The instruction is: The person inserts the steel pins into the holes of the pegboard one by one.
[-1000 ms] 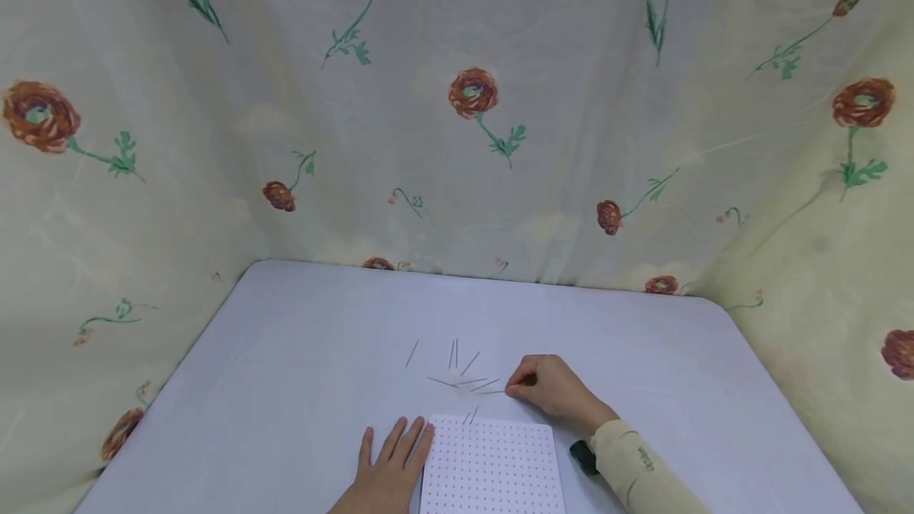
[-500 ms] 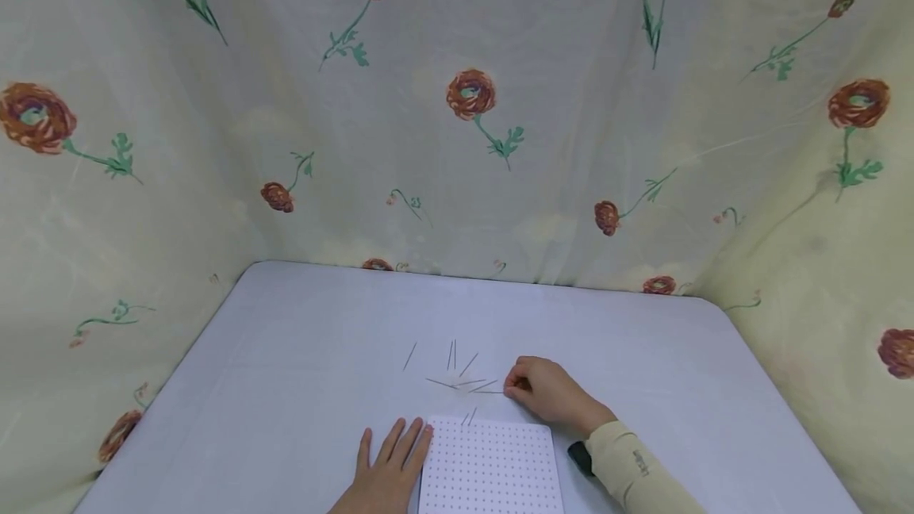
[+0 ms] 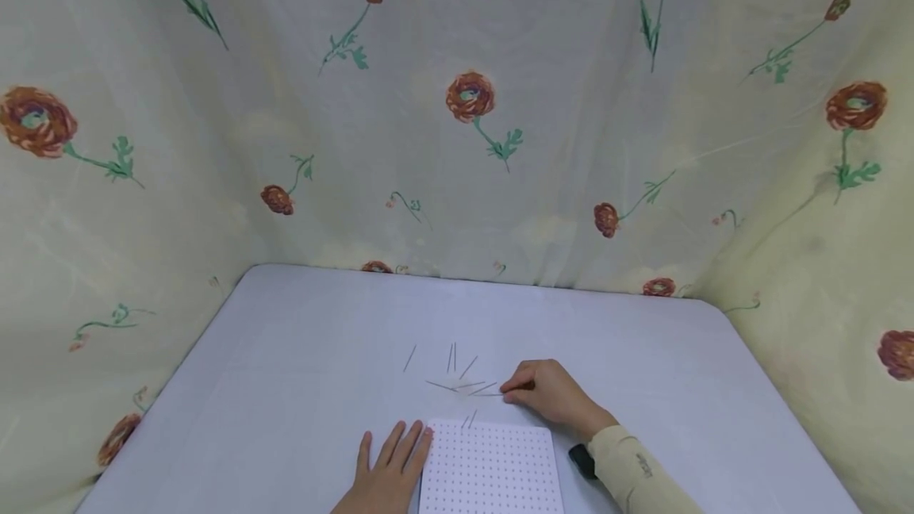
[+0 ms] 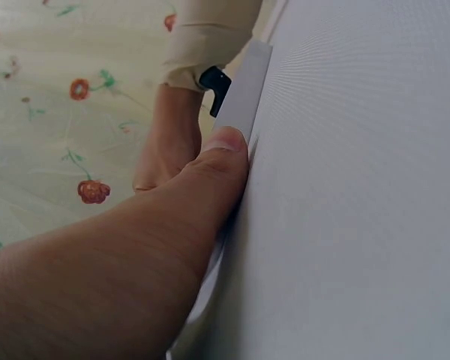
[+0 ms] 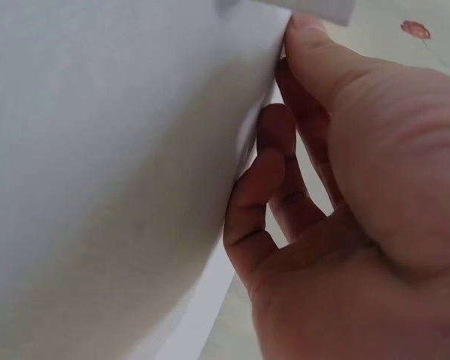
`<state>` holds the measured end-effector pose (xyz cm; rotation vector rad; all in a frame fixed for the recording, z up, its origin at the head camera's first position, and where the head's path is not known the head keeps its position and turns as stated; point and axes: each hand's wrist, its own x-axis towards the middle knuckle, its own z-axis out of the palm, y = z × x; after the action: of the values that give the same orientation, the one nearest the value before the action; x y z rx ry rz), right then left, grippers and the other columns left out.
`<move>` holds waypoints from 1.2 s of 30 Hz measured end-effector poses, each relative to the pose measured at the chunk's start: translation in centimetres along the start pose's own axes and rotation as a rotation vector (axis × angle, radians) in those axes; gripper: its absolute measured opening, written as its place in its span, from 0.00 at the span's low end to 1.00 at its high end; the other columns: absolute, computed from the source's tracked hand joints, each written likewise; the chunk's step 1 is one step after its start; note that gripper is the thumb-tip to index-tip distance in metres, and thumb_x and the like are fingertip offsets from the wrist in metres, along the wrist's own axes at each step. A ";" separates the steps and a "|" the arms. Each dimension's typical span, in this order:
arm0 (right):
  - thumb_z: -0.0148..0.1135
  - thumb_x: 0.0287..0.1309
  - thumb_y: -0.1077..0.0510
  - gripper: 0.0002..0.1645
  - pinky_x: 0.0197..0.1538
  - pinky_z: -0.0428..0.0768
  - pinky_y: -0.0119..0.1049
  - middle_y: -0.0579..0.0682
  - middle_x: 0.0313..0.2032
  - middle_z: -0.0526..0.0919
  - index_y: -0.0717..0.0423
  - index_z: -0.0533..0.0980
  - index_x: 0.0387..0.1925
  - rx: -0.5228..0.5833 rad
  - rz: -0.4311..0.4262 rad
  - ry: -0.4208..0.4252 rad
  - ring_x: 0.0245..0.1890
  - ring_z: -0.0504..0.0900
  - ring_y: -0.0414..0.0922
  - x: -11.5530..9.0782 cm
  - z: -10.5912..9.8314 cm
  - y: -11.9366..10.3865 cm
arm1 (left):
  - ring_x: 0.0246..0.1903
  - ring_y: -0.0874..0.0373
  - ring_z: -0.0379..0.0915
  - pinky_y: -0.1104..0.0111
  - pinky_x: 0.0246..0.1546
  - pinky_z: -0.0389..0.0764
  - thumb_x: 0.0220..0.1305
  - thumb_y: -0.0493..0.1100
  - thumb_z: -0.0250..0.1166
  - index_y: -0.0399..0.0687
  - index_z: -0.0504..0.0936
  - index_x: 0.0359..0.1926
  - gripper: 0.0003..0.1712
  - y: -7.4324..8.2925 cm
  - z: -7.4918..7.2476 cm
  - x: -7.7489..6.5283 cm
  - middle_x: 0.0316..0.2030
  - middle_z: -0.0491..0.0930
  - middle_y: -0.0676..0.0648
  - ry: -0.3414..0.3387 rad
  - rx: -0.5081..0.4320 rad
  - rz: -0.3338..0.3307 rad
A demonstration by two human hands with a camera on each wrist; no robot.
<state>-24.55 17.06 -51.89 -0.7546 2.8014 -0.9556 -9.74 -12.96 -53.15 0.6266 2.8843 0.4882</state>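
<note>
My left hand [image 3: 388, 470] lies with its fingers spread at the left edge of a white board [image 3: 493, 462] covered in rows of small holes. In the left wrist view the thumb [image 4: 221, 161] rests along the white surface beside the board's edge. Beyond the board, my right hand [image 3: 553, 397] pinches the right end of a thin, dark, needle-like stick [image 3: 489, 395] low over the table. The right wrist view shows the right hand's thumb and fingers [image 5: 274, 176] bent close to the tabletop; the stick is not visible there.
Several similar thin sticks lie loose on the white table [image 3: 307, 355], including a pair [image 3: 452, 357] side by side and one stick [image 3: 410, 358] off to the left. Two more sticks [image 3: 468, 419] overlap the board's far edge. A black device [image 3: 581, 461] sits at the right wrist. Flowered curtains [image 3: 428, 141] surround the table.
The right hand's fingers have straightened somewhat and its fingertips have shifted slightly left along the stick. The left hand and board have stayed in place.
</note>
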 end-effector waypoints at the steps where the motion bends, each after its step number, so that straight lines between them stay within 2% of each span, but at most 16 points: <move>1: 0.75 0.58 0.54 0.04 0.41 0.78 0.27 0.31 0.30 0.84 0.44 0.90 0.35 -0.016 -0.010 0.000 0.33 0.79 0.29 0.1 0.0 -0.1 | 0.77 0.37 0.51 0.27 0.68 0.48 0.47 0.82 0.65 0.42 0.52 0.79 0.72 0.0 -0.1 0.0 0.78 0.55 0.38 0.005 -0.003 0.003; 4: 0.74 0.59 0.54 0.02 0.38 0.77 0.27 0.30 0.28 0.82 0.43 0.90 0.32 -0.069 -0.015 -0.008 0.31 0.77 0.28 0.2 -0.1 -0.5 | 0.77 0.36 0.50 0.26 0.67 0.48 0.47 0.82 0.65 0.41 0.52 0.79 0.72 -0.1 -0.1 0.0 0.78 0.55 0.38 0.012 -0.008 0.007; 10: 0.71 0.62 0.55 0.07 0.36 0.74 0.27 0.32 0.28 0.77 0.42 0.85 0.28 -0.166 -0.010 -0.041 0.28 0.72 0.30 0.1 -0.1 -1.5 | 0.77 0.36 0.50 0.26 0.67 0.47 0.45 0.82 0.66 0.41 0.52 0.79 0.73 -0.1 -0.2 0.0 0.78 0.55 0.38 0.006 -0.020 0.007; 20: 0.64 0.69 0.55 0.07 0.37 0.74 0.30 0.36 0.30 0.74 0.46 0.80 0.32 -0.305 -0.095 -0.091 0.31 0.70 0.33 0.0 0.2 -1.6 | 0.77 0.36 0.50 0.26 0.67 0.47 0.45 0.83 0.65 0.41 0.52 0.79 0.74 0.0 -0.1 -0.1 0.78 0.55 0.37 -0.010 -0.014 -0.005; 27: 0.64 0.69 0.56 0.06 0.40 0.76 0.33 0.37 0.32 0.77 0.47 0.81 0.33 -0.332 -0.101 -0.113 0.33 0.72 0.33 -0.1 0.0 -1.9 | 0.77 0.36 0.48 0.27 0.68 0.45 0.46 0.84 0.63 0.42 0.51 0.79 0.73 0.1 -0.2 0.1 0.79 0.53 0.38 -0.039 -0.022 -0.024; 36: 0.60 0.69 0.58 0.07 0.41 0.78 0.33 0.38 0.32 0.76 0.48 0.80 0.32 -0.390 -0.148 -0.174 0.33 0.73 0.33 0.1 -0.2 -2.2 | 0.77 0.36 0.49 0.27 0.68 0.46 0.44 0.84 0.65 0.43 0.51 0.79 0.74 0.2 -0.2 0.0 0.79 0.54 0.38 -0.035 -0.007 -0.027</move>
<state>-23.74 15.63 -50.38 -1.0450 2.8355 -0.3330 -9.75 -12.82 -52.87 0.5887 2.8527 0.4778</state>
